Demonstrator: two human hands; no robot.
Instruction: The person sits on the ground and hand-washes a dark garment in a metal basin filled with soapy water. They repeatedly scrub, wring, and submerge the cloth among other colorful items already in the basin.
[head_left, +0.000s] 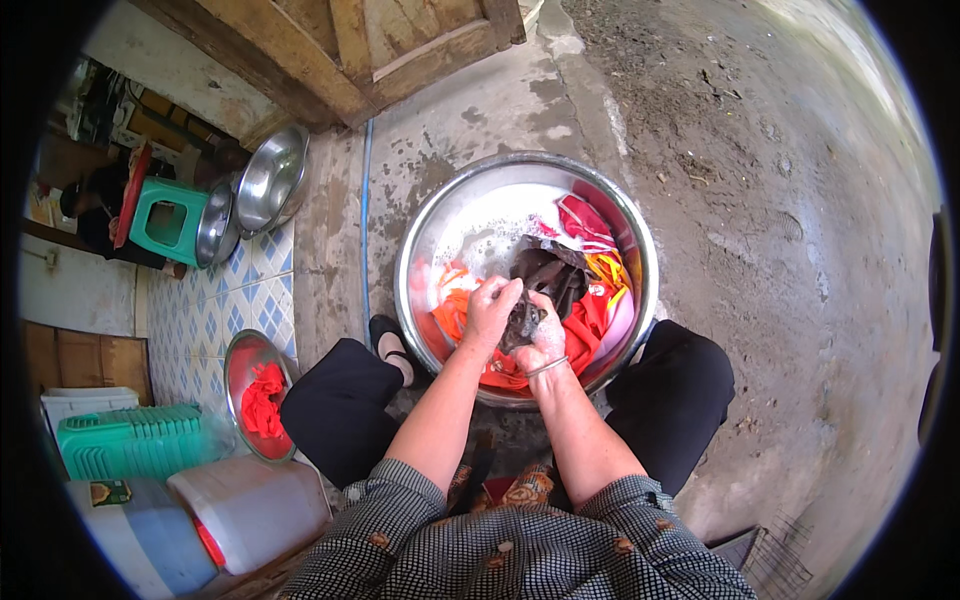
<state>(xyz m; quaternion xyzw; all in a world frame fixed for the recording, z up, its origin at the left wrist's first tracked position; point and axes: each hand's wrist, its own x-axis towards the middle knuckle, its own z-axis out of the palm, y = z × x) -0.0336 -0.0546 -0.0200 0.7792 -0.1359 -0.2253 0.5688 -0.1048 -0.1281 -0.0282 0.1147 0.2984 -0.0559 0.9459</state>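
Note:
Between my knees stands a wide metal basin (421, 225) with sudsy water (487, 217) and wet clothes. My left hand (491, 311) and my right hand (543, 330) are close together over its near half, both gripping a dark brown wet cloth (551, 270). Part of that cloth is bunched between my fingers, and the rest trails into the water beyond. Foam clings to my right hand, above a bracelet on the wrist. Around the cloth lie an orange garment (451, 311), a red garment (589, 322), a crimson garment (585, 221) and a yellow piece (611, 270).
Left, a smaller metal basin (234, 360) holds red cloth (262, 401). Behind it are stacked green plastic stools (135, 439) and plastic containers (247, 510). A blue hose (365, 225) crosses the concrete. A wooden door (427, 67) stands ahead; a person (105, 202) is indoors, far left.

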